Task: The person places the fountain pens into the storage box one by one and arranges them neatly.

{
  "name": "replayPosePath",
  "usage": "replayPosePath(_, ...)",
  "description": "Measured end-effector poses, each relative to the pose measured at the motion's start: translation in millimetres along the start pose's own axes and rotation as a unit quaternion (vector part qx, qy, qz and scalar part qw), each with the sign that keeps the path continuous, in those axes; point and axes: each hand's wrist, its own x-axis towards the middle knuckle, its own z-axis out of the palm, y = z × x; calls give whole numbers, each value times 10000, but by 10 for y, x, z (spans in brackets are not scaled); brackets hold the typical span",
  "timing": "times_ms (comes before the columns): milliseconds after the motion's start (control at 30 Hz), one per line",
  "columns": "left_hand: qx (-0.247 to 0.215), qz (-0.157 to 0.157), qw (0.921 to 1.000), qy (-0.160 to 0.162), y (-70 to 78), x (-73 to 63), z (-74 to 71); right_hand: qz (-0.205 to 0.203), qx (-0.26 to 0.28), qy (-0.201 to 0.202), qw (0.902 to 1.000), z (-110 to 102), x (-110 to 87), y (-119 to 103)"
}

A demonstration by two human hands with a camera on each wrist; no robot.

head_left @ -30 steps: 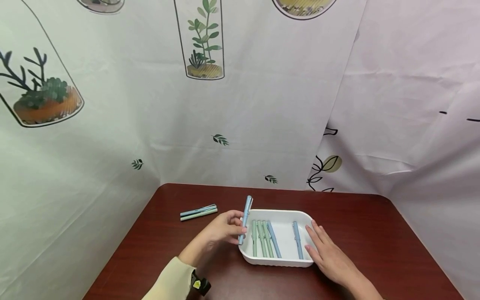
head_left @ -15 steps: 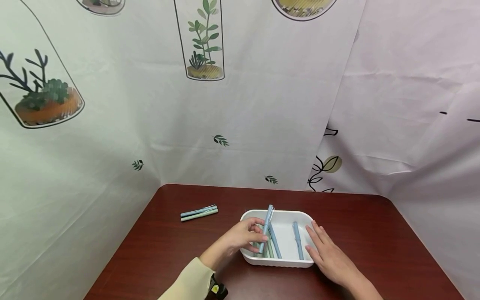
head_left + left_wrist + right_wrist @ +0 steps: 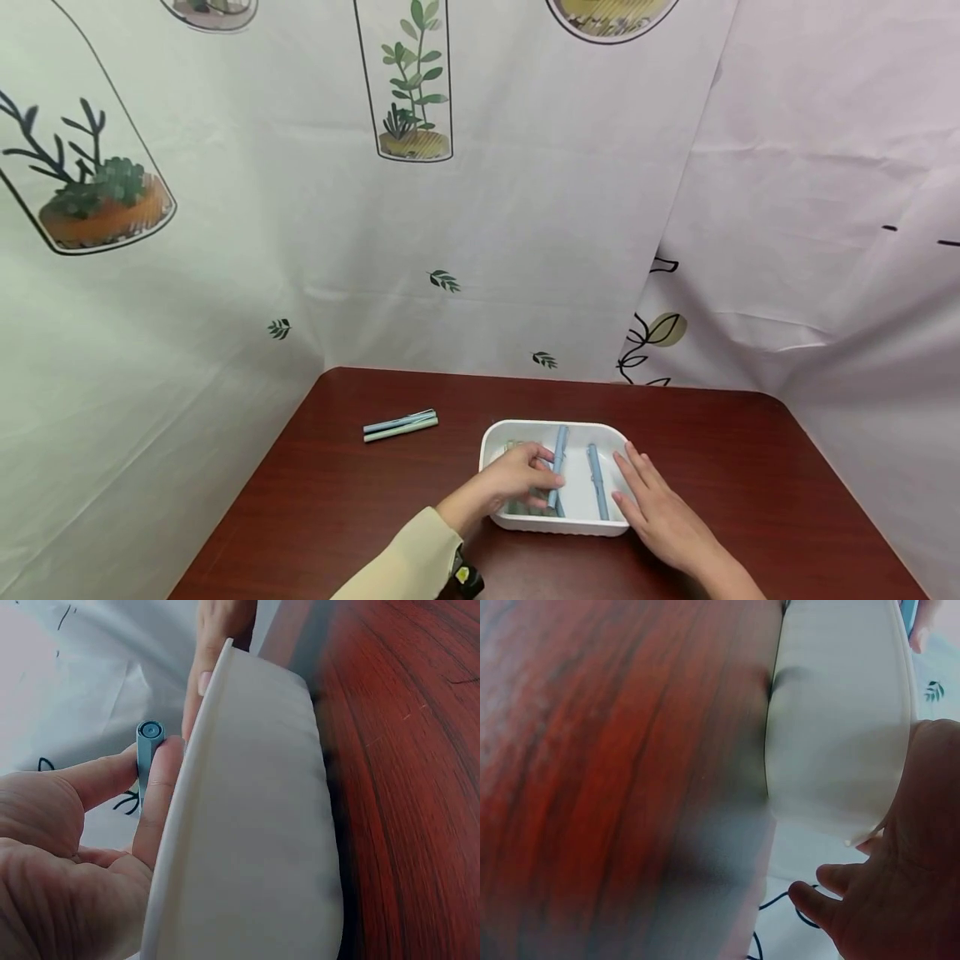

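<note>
My left hand (image 3: 517, 477) pinches a blue pen (image 3: 558, 467) over the middle of a white tray (image 3: 592, 527). In the left wrist view the blue pen (image 3: 148, 750) stands end-on between thumb and fingers, close beside the tray wall (image 3: 247, 802). Beneath that hand, partly hidden, lie green pens (image 3: 517, 506) and another blue pen (image 3: 560, 505). A separate blue pen (image 3: 597, 482) lies in the tray's right part. My right hand (image 3: 663, 512) rests with fairly straight fingers against the tray's right rim; the right wrist view shows this hand (image 3: 900, 885) at the tray's corner.
On the dark red table (image 3: 322, 500), left of the tray, a blue pen (image 3: 397, 422) and a green pen (image 3: 401, 430) lie side by side. A printed cloth (image 3: 480, 208) hangs behind the table and along its sides.
My left hand has carried the blue pen rightward from the tray's left rim to over its middle, and the pen sits lower. The right hand stays at the right rim.
</note>
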Motion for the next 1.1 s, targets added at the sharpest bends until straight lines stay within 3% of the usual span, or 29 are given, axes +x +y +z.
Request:
replayPosePath(400, 530, -336, 9980, 117, -12, 137, 173, 126, 120, -200, 9996, 2, -5, 4)
replayPosePath(1100, 545, -576, 9966, 225, -43, 248, 326, 189, 147, -233, 9994, -6, -6, 4)
